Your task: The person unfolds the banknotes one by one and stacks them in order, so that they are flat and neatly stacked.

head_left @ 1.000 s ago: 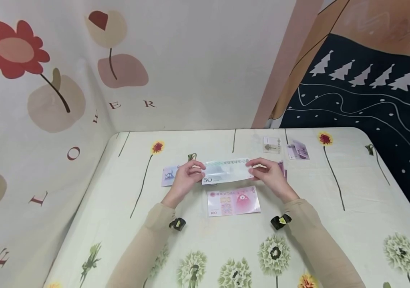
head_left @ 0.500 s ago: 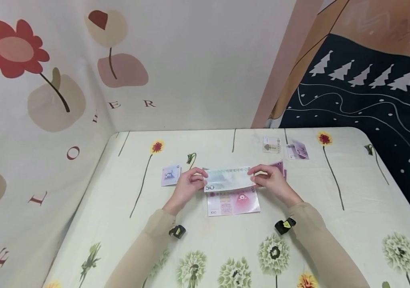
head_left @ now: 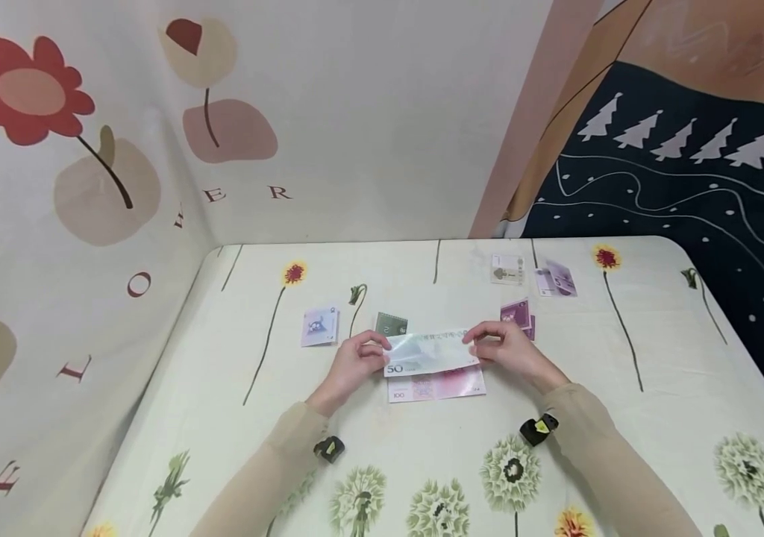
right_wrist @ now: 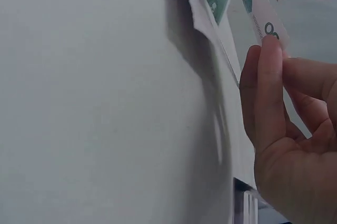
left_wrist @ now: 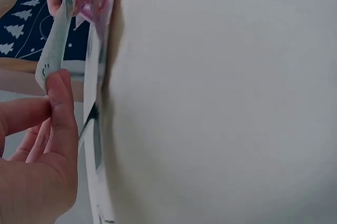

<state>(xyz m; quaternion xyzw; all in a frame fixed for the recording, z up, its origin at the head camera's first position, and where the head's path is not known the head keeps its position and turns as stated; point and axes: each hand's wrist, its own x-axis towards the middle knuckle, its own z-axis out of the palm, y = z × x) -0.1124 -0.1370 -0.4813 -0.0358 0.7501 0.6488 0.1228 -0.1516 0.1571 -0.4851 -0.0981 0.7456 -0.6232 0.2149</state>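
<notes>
A pale green 50 banknote (head_left: 430, 353) is stretched level between both hands. My left hand (head_left: 354, 367) pinches its left edge between thumb and fingers, and my right hand (head_left: 511, 350) pinches the right edge. Below it a pink 100 banknote (head_left: 437, 386) lies flat on the table, its upper part hidden by the held note. In the left wrist view the green note (left_wrist: 55, 50) runs from the near thumb up to the other hand. The right wrist view has the note's corner (right_wrist: 268, 24) between thumb and forefinger.
Around lie a folded blue note (head_left: 319, 327), a dark green note (head_left: 392, 324), purple-red notes (head_left: 516, 314), a beige note (head_left: 506, 269) and light purple notes (head_left: 555, 279). They rest on a flower-print tablecloth (head_left: 691, 388), with a printed curtain (head_left: 368, 149) behind.
Both hands have brought the green 50 note toward the person, so it now covers the top of the pink note. The dark green note behind has come into view.
</notes>
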